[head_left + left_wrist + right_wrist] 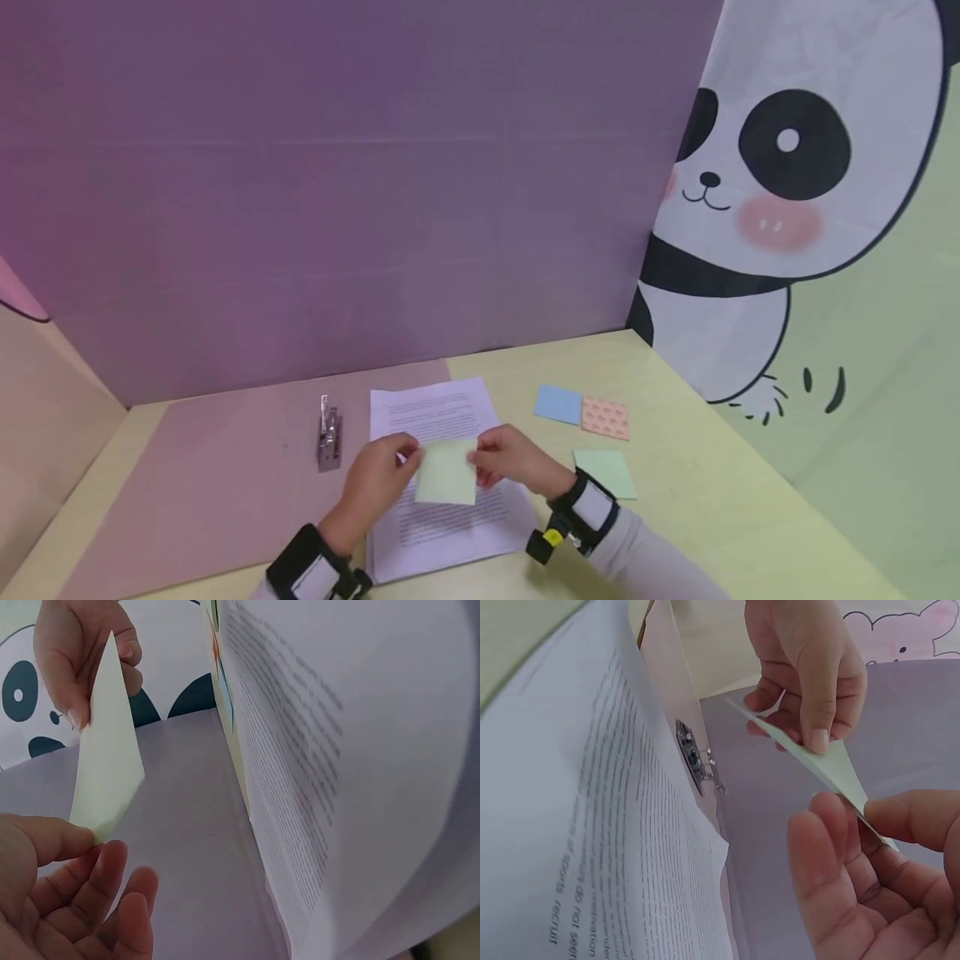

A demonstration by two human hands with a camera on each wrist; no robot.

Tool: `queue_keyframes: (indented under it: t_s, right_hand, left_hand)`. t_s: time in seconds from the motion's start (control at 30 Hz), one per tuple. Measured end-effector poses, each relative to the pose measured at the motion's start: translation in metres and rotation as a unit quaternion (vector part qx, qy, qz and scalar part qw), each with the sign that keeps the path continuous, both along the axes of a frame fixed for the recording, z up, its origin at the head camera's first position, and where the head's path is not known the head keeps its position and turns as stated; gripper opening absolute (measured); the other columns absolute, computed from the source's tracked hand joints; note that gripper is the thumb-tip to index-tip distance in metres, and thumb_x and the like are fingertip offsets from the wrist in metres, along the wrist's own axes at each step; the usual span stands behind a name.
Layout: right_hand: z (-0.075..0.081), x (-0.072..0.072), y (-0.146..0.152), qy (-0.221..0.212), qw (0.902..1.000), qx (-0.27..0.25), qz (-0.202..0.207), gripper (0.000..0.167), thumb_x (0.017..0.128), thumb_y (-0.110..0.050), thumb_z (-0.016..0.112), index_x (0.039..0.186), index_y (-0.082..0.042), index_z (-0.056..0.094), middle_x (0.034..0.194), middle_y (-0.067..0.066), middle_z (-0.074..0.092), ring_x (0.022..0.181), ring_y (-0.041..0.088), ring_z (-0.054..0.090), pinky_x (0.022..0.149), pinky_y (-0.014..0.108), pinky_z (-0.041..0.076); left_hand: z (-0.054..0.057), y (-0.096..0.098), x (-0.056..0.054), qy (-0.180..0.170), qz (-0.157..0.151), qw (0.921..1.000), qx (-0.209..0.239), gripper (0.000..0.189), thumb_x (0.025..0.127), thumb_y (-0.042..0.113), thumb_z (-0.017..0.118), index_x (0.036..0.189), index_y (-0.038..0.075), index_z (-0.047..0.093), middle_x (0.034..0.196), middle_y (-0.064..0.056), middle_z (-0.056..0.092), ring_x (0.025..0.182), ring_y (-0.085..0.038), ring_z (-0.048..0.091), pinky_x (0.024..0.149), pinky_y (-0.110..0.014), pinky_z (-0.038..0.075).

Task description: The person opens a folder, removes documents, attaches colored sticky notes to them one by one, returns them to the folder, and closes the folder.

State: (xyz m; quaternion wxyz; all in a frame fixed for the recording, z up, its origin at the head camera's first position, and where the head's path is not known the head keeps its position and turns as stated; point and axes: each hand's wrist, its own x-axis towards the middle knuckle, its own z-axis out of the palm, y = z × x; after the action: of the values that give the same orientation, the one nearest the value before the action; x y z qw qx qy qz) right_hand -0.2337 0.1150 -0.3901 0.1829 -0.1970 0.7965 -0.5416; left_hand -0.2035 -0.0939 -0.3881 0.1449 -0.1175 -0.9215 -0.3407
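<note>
A pale green sticky note (446, 473) is held up over a printed sheet (427, 408) by both hands. My left hand (381, 473) pinches its left edge between thumb and forefinger, as the left wrist view shows at the note's (109, 765) near end. On the opposite edge, my right hand (517, 458) pinches it; in the right wrist view the thumb of that hand (900, 877) presses the note (844, 769) against the fingers. The note tilts above the page, and lines of print show around it.
Left of the pages a metal hole punch or similar desk tool (328, 437) lies on a pink mat (225, 492). To the right are a blue note pad (558, 404), a patterned pink one (605, 417) and a pale green one (609, 472). A purple partition (337, 208) stands behind.
</note>
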Motion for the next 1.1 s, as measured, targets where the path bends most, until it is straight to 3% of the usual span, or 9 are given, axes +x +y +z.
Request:
queue_keyframes:
  t_s: [0.27, 0.47, 0.67, 0.93, 1.1]
  right_hand:
    - [-0.01, -0.022, -0.01, 0.023, 0.9981, 0.027, -0.05, 0.012, 0.083, -0.008, 0.059, 0.085, 0.004, 0.059, 0.061, 0.004, 0.058, 0.051, 0.011, 0.055, 0.052, 0.029, 0.052]
    - [-0.019, -0.035, -0.024, 0.02, 0.9969, 0.011, -0.075, 0.027, 0.079, -0.002, 0.063, 0.102, 0.002, 0.051, 0.06, 0.007, 0.059, 0.048, 0.011, 0.054, 0.05, 0.029, 0.052]
    - [-0.022, -0.049, -0.039, 0.029, 0.9966, 0.024, -0.073, 0.02, 0.078, -0.003, 0.064, 0.093, -0.001, 0.051, 0.058, 0.005, 0.057, 0.047, 0.011, 0.054, 0.048, 0.027, 0.051]
    - [-0.031, -0.073, -0.053, 0.098, 0.9906, 0.068, -0.066, 0.005, 0.075, 0.001, 0.062, 0.078, 0.004, 0.06, 0.056, 0.006, 0.058, 0.044, 0.008, 0.052, 0.044, 0.023, 0.048]
    - [-0.036, -0.08, -0.059, 0.092, 0.9877, 0.092, -0.087, 0.005, 0.073, 0.001, 0.065, 0.076, 0.002, 0.062, 0.057, 0.007, 0.06, 0.044, 0.009, 0.053, 0.043, 0.022, 0.048]
  left_hand:
    - [-0.003, -0.007, -0.015, -0.017, 0.008, 0.9997, 0.014, 0.007, 0.08, 0.01, 0.061, 0.081, 0.006, 0.066, 0.071, -0.002, 0.063, 0.06, -0.008, 0.052, 0.054, -0.021, 0.042]
    - [-0.009, -0.017, -0.03, -0.028, 0.021, 0.9994, -0.005, 0.01, 0.081, 0.012, 0.06, 0.082, 0.005, 0.066, 0.072, -0.003, 0.063, 0.064, -0.011, 0.052, 0.058, -0.025, 0.043]
    - [-0.016, -0.026, -0.045, -0.055, 0.039, 0.9974, -0.025, 0.011, 0.081, 0.012, 0.058, 0.082, 0.003, 0.065, 0.07, -0.003, 0.061, 0.061, -0.012, 0.049, 0.054, -0.024, 0.041]
    - [-0.025, -0.034, -0.063, -0.107, 0.067, 0.9914, -0.036, 0.016, 0.084, 0.014, 0.054, 0.083, 0.002, 0.064, 0.068, -0.004, 0.058, 0.059, -0.014, 0.048, 0.05, -0.024, 0.037]
    - [-0.027, -0.035, -0.07, -0.134, 0.075, 0.9873, -0.038, 0.017, 0.086, 0.016, 0.052, 0.084, 0.002, 0.063, 0.07, -0.004, 0.058, 0.061, -0.015, 0.048, 0.051, -0.024, 0.037]
